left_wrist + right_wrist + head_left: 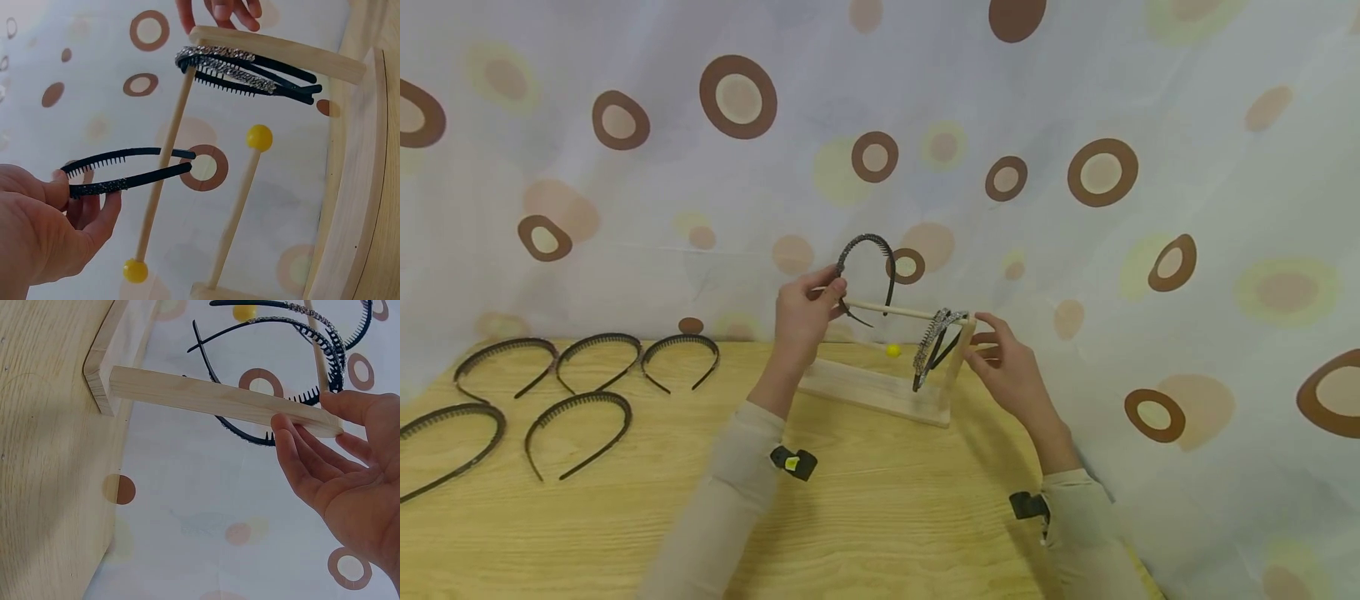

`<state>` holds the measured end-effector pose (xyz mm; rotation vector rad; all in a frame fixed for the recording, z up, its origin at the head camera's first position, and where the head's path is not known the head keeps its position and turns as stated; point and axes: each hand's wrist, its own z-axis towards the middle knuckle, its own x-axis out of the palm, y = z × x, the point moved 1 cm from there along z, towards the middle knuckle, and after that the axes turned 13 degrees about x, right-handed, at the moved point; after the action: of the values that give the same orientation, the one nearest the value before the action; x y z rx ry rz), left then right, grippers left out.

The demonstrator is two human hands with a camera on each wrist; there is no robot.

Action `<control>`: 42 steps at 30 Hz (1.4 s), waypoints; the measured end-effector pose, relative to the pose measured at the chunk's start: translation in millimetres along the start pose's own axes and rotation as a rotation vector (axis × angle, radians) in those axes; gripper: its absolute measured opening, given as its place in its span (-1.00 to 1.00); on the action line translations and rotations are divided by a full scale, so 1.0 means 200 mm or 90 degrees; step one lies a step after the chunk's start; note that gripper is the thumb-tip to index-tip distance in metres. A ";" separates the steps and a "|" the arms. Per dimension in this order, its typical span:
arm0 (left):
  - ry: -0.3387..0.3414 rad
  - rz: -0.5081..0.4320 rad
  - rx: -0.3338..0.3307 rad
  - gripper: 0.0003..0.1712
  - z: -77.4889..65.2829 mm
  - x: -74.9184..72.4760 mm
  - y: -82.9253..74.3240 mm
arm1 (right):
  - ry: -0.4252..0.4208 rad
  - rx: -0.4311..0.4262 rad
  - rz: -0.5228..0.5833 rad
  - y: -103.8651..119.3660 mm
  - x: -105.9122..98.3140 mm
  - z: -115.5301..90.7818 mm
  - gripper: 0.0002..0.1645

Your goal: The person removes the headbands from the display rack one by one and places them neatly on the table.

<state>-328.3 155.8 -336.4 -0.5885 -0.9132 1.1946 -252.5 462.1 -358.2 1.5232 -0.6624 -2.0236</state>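
My left hand [805, 312] pinches a dark toothed headband [100, 187] near its glittery bend. In the left wrist view the headband's tips cross the upper rod [164, 181] of a wooden stand [872, 390]. Glittery silver headbands [237, 76] hang together on that rod, close against the end post [200, 392]. At the top of this post is my right hand [350, 481], its thumb on one side and its fingertips on the other. A second rod below ends in a yellow ball [259, 137].
Several dark headbands lie on the wood-grain table at the left, among them a near one [580, 398] and one at the back [598, 337]. Behind the table hangs a pale sheet [790, 192] with brown ring patterns. Another yellow ball [135, 271] caps the upper rod.
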 end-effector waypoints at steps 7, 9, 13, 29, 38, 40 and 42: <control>-0.046 -0.007 0.021 -0.60 0.04 -0.17 -0.04 | 0.007 -0.003 0.000 0.02 0.01 0.00 -0.24; -0.062 -0.012 0.024 -0.60 0.04 -0.22 -0.05 | 0.009 -0.005 -0.001 0.02 0.02 0.01 -0.24; -0.105 -0.043 0.018 -0.58 0.07 -0.33 -0.07 | 0.014 -0.006 -0.003 0.03 0.02 0.01 -0.23; -0.209 -0.084 -0.003 -0.55 0.12 -0.72 -0.17 | 0.032 0.002 -0.005 0.07 0.04 0.02 -0.22; -0.059 0.044 -0.060 -0.42 0.08 -0.91 -0.21 | 0.017 0.005 -0.006 0.04 0.01 0.02 -0.21; -0.025 0.093 -0.076 -0.42 0.07 -0.95 -0.22 | 0.016 0.008 -0.004 0.02 0.01 0.02 -0.21; 0.010 0.137 -0.093 -0.42 0.05 -1.00 -0.22 | 0.015 0.013 -0.004 0.01 0.01 0.01 -0.20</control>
<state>-332.3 -48.3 -352.5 -0.8286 -0.9460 1.3204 -254.8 460.4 -357.4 1.5602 -0.6714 -2.0071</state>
